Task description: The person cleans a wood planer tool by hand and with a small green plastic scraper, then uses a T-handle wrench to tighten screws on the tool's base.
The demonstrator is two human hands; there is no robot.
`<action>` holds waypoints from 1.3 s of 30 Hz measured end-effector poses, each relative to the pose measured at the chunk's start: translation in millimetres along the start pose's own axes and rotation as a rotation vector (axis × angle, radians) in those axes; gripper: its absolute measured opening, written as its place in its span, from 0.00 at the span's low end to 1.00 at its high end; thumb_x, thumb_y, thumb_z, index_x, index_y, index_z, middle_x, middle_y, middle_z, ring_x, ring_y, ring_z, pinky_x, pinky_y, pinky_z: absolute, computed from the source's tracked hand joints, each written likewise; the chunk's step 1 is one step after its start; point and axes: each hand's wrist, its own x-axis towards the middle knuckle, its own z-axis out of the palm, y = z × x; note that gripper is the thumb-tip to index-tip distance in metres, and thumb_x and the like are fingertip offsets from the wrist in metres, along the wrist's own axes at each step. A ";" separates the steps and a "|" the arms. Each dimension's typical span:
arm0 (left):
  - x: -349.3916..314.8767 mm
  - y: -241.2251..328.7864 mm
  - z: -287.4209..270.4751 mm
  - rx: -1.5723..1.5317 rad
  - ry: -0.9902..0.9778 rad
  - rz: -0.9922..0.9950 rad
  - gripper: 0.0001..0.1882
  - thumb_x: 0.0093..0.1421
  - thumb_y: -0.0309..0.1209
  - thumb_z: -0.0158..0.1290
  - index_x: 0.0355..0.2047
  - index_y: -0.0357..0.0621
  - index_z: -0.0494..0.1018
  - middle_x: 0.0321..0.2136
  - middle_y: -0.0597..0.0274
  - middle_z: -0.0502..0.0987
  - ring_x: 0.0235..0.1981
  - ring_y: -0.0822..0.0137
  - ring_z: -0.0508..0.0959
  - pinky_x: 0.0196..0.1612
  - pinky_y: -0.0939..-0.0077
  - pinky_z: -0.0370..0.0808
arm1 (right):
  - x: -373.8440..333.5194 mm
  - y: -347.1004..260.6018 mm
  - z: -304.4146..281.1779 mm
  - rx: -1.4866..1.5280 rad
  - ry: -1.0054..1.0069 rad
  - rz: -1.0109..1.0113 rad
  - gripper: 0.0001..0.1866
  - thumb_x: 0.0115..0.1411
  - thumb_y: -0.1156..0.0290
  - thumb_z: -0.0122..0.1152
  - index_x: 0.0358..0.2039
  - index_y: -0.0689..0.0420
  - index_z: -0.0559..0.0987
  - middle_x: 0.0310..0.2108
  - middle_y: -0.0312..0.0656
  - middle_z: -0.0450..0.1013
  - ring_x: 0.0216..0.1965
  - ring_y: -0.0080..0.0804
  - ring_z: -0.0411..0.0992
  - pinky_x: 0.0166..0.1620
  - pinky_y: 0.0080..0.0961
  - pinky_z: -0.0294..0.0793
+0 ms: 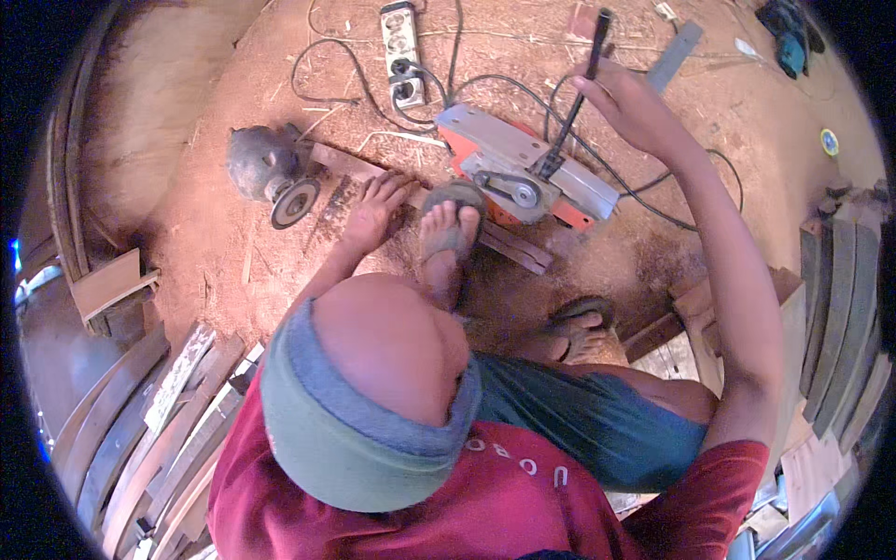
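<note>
- Across the sawdust-strewn floor, I'm watching an upturned orange electric planer [495, 140] lying just right of a sandaled foot [444, 233].
- Right hand [630, 103] is pinching a slim black rod [568, 131], whose lower end is reaching the planer.
- Left hand [381, 203] is resting, fingers spread, on a wooden strip [343, 161] passing under that foot.
- Disc grinder [261, 163] is sitting off left.

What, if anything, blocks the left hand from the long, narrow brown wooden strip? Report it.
Nothing visible: the bare left hand appears to rest on the long, narrow brown wooden strip. Farther right, a foot in a dark sandal covers part of it, but not between hand and wood.
</note>
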 end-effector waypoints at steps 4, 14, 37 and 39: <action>9.5 -1.0 -8.0 0.124 -0.115 0.014 0.31 0.63 0.34 0.56 0.68 0.59 0.70 0.67 0.60 0.70 0.69 0.49 0.66 0.70 0.46 0.66 | 5.7 3.9 0.1 -0.112 -0.031 -0.036 0.22 0.77 0.56 0.51 0.52 0.64 0.78 0.45 0.57 0.79 0.51 0.56 0.77 0.56 0.44 0.75; -27.8 -10.3 5.3 0.265 -0.221 0.015 0.21 0.62 0.33 0.53 0.55 0.43 0.79 0.60 0.55 0.73 0.64 0.51 0.71 0.69 0.56 0.67 | 16.2 1.0 -3.8 -0.150 -0.111 -0.085 0.27 0.76 0.48 0.49 0.44 0.65 0.77 0.37 0.61 0.78 0.45 0.61 0.78 0.50 0.50 0.74; -10.8 43.2 -28.3 0.051 -0.274 -0.475 0.19 0.64 0.30 0.56 0.55 0.40 0.76 0.57 0.48 0.75 0.62 0.44 0.71 0.66 0.55 0.69 | 14.9 -10.1 -11.3 -0.112 -0.117 -0.048 0.23 0.71 0.51 0.54 0.47 0.59 0.85 0.44 0.58 0.82 0.49 0.60 0.81 0.54 0.54 0.79; 0.6 38.8 -56.8 0.046 -0.095 -0.517 0.19 0.64 0.30 0.56 0.55 0.39 0.76 0.57 0.48 0.75 0.62 0.44 0.71 0.66 0.55 0.69 | 22.6 -23.1 -15.6 -0.127 -0.125 -0.072 0.23 0.71 0.51 0.54 0.47 0.59 0.85 0.43 0.58 0.82 0.49 0.60 0.81 0.54 0.55 0.79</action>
